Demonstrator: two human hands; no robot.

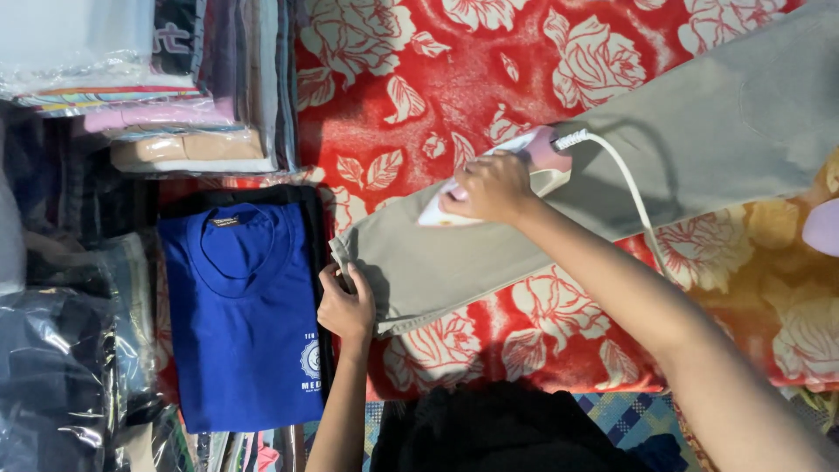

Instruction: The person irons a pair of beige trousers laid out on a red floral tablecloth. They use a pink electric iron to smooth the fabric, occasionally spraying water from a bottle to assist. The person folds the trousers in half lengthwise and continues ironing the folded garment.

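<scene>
Under the right hand [491,188] gripping it, the iron [516,170] hides; left hand [345,306] pinches grey trousers [612,175]

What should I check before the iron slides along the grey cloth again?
1. Right hand grips the iron: ok.
2. Left hand pins the grey cloth at its end, clear of the iron: ok.
3. White cord trails behind the iron over the cloth, not in front of it: ok.
4. Cloth flat ahead of the iron: ok, small folds at the end.
5. Iron's heat: cannot tell.
</scene>
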